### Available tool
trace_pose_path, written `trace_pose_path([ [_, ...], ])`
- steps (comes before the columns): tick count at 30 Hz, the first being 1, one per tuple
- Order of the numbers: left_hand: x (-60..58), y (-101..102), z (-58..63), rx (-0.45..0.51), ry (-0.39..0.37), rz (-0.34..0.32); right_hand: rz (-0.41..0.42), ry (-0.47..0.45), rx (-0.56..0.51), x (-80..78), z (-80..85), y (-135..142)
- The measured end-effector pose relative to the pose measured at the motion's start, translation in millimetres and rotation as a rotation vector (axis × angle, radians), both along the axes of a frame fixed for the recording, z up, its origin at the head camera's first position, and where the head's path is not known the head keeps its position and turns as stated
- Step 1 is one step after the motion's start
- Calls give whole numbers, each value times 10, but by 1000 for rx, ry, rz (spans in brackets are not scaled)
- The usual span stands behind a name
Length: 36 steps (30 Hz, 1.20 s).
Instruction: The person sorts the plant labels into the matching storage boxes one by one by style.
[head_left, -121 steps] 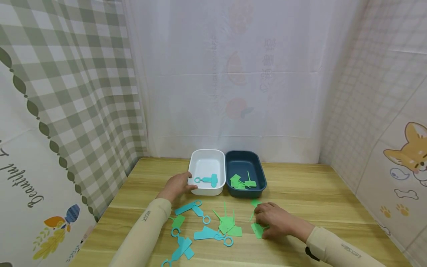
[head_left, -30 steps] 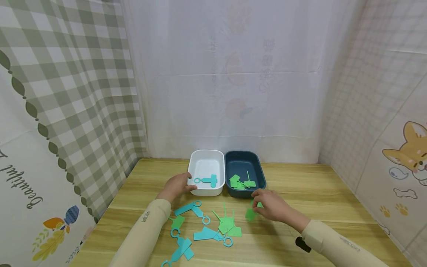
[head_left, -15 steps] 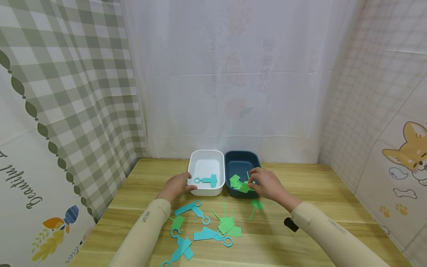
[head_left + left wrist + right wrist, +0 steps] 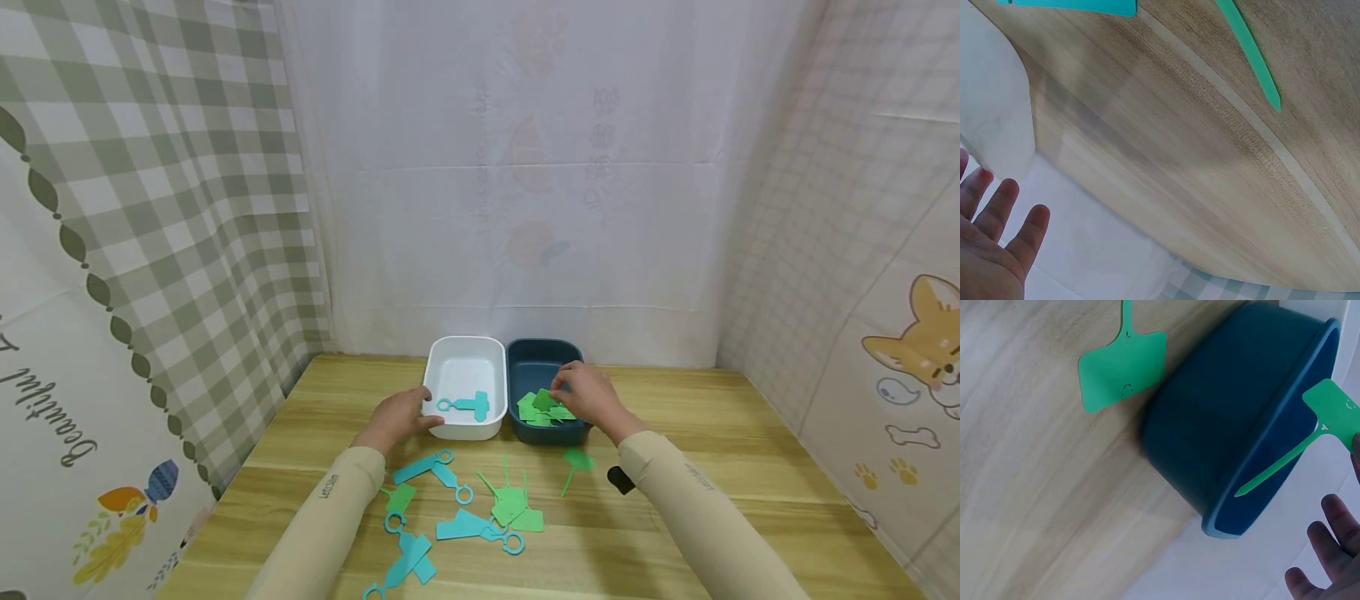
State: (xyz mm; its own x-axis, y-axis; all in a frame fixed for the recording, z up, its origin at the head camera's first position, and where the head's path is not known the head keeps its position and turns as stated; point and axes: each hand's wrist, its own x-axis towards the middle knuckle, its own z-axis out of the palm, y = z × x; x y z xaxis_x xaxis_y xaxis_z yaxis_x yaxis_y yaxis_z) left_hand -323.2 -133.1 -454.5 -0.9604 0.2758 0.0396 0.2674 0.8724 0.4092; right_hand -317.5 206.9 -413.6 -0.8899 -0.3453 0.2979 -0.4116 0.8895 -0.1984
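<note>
My right hand [image 4: 588,393] pinches a green plant label [image 4: 1335,412] by its broad end, over the navy bin [image 4: 1222,406]; its pointed stem slants across the bin's mouth in the right wrist view. The other fingers of that hand are spread apart. Several green labels [image 4: 534,412] lie inside the navy bin. My left hand [image 4: 399,419] rests at the left side and front corner of the white bin [image 4: 467,432], its fingers straight in the left wrist view. In the white bin are blue tags [image 4: 480,406], one with a ring end.
On the wooden table [image 4: 675,467] in front of the bins lie blue ring tags [image 4: 465,525], overlapping green labels [image 4: 510,504], and a green label [image 4: 400,498] beside the left sleeve. A lone green label [image 4: 577,460] sits before the navy bin. Cloth curtains [image 4: 525,250] enclose the table.
My right hand has picked up a green label from the right of the table and carried it up and left over the navy bin. The left hand has stayed at the white bin.
</note>
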Motion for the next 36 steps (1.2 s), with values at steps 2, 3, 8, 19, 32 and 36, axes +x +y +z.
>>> trace_pose_path([
  [2, -1, -1, 0, 1, -3, 2, -4, -15, 7, -39, -33, -8],
  [3, -4, -1, 0, 0, -4, 3, -4, -29, 9, -55, -48, -12],
  [8, -12, 6, 3, -8, 0, 9, -15, -119, 32, -94, -127, -21],
  [19, -2, 1, 14, -6, -7, 7, -37, -122, 28, -53, -181, 27],
  [32, -8, 8, 0, -8, -6, 16, -41, -80, -29, 47, -126, 347],
  [36, -10, -4, 0, -7, -1, 12, -64, -39, -12, 107, -94, 570],
])
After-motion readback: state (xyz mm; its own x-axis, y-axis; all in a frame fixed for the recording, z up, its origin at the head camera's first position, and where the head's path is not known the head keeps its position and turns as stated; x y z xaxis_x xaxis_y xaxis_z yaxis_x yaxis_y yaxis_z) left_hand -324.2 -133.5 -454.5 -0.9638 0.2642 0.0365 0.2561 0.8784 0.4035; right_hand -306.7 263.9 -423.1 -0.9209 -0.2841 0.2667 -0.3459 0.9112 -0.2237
